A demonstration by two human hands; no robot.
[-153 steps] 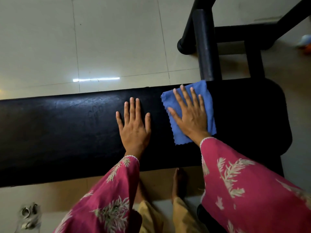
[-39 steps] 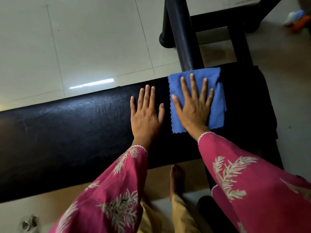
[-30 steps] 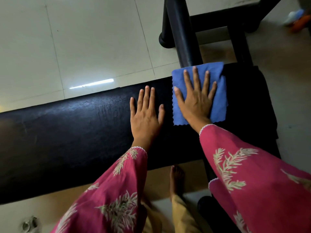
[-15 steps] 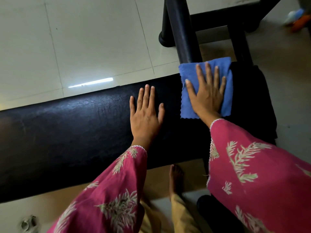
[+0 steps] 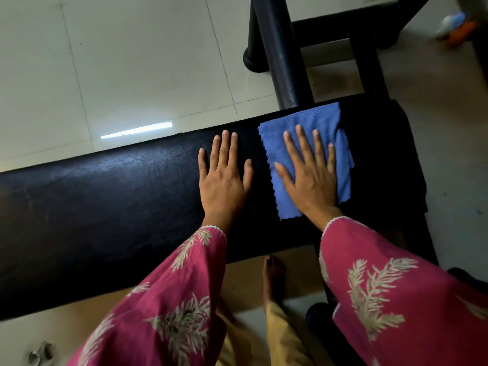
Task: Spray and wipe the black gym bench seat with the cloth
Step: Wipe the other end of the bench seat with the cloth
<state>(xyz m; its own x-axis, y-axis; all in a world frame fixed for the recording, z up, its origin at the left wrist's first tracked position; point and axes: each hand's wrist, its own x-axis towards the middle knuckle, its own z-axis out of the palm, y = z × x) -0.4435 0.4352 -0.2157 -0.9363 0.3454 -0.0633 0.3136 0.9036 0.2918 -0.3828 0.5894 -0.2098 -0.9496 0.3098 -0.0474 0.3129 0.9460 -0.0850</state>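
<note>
The black gym bench seat [image 5: 111,207] runs across the view from the left edge to the right. A blue cloth [image 5: 314,120] lies flat on its right part, reaching the far edge. My right hand [image 5: 310,178] presses on the cloth with straight, spread fingers. My left hand [image 5: 224,178] rests flat on the bare seat just left of the cloth, fingers straight. No spray bottle is in view.
A black upright post [image 5: 282,54] and frame bars [image 5: 351,19] stand just beyond the bench's far right edge. Pale floor tiles [image 5: 132,62] lie behind. My bare foot [image 5: 273,278] stands below the near edge. A small metal object [image 5: 39,355] lies at bottom left.
My right hand slid the cloth away to the far edge and to the right, and has now drawn it back toward me and to the left. My left hand has stayed put.
</note>
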